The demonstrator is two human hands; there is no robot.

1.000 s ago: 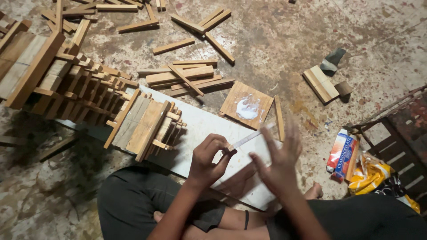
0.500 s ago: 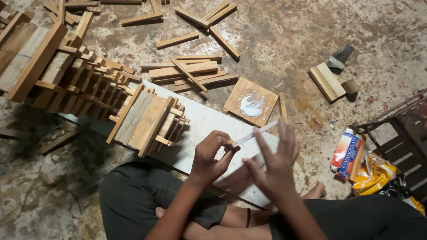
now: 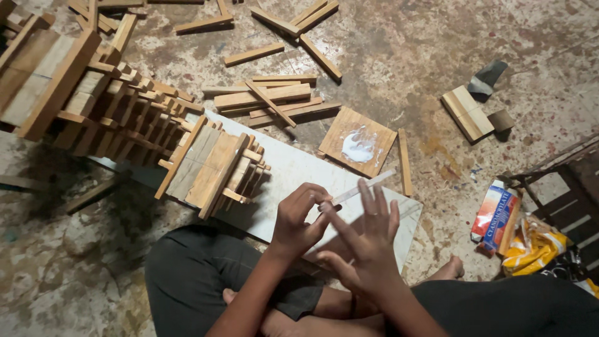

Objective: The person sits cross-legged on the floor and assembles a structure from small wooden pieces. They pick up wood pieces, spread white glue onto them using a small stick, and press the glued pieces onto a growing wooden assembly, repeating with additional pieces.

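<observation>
Your left hand pinches a thin wooden strip above the white board; your right hand is open, fingers spread, apparently brushing it.

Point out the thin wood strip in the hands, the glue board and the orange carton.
thin wood strip [image 3: 368,186], head view, on its bare far half past the fingers.
glue board [image 3: 349,125], head view, on bare wood at its upper left.
orange carton [image 3: 496,212], head view, middle of its front face.

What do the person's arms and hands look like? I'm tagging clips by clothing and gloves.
Both forearms are bare: no sleeves, gloves or watch show. The left hand and right hand are bare too, with no rings visible on the fingers. Below them, dark shorts cover the lap.
</observation>
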